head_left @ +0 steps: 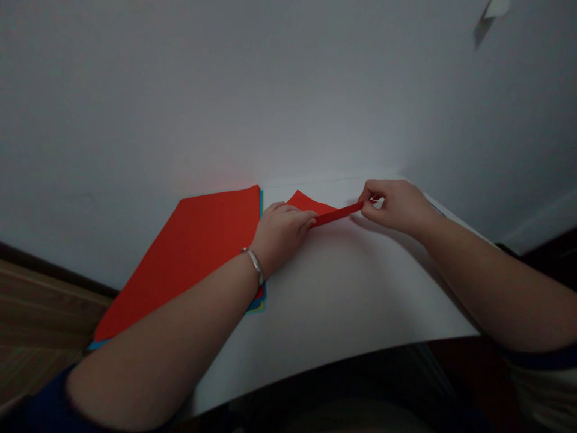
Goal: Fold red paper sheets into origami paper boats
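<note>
A piece of red paper lies on the white table, with a narrow folded strip along its near edge. My left hand rests over the paper's left part, fingers bent and pressed together at the strip, covering that end. At the other end, my right hand pinches the strip's tip between thumb and index finger, slightly above the tabletop. A silver bangle is on my left wrist.
To the left, a stack of coloured paper has red on top and blue and yellow edges showing beneath. The white table meets a pale wall at the back. Wooden furniture stands at far left.
</note>
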